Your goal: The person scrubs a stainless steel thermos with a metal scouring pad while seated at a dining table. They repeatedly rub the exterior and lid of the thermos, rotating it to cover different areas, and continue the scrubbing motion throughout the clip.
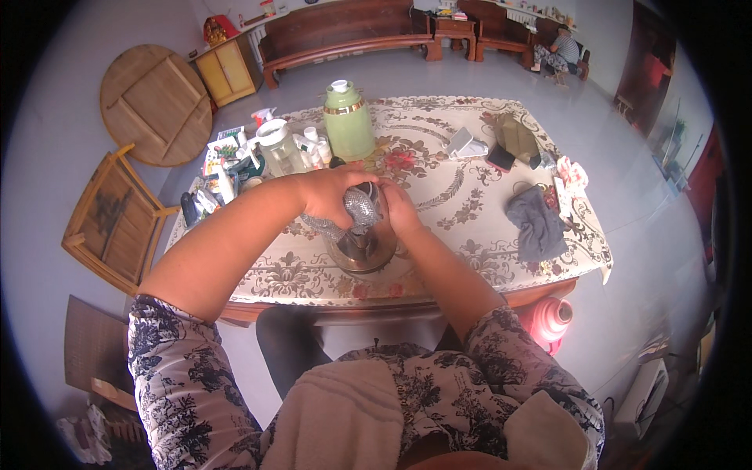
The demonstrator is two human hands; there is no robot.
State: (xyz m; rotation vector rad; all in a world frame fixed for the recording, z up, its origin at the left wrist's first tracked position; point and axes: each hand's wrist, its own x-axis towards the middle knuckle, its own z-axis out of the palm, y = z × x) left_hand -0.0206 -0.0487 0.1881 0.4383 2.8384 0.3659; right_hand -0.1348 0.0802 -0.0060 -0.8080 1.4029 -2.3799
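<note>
A silver, glittery ornament (362,208) with a round, shiny base (366,260) stands near the front edge of the table, between my hands. From the left, my left hand (335,193) is closed over its upper part, thumb toward me. My right hand (398,207) presses against its right side with bent fingers, whose tips are partly hidden behind it. More of the glittery surface shows under my left wrist. Just beyond my left hand are a pale green thermos flask (349,129) and a clear jug (280,153) with a white lid.
A patterned cloth (439,258) covers the table. Bottles and small boxes (227,176) crowd its left end; a grey cloth (536,224), a phone (500,158) and an olive pouch (517,139) lie right. A pink flask (551,319) stands below. Another person (559,53) sits far right.
</note>
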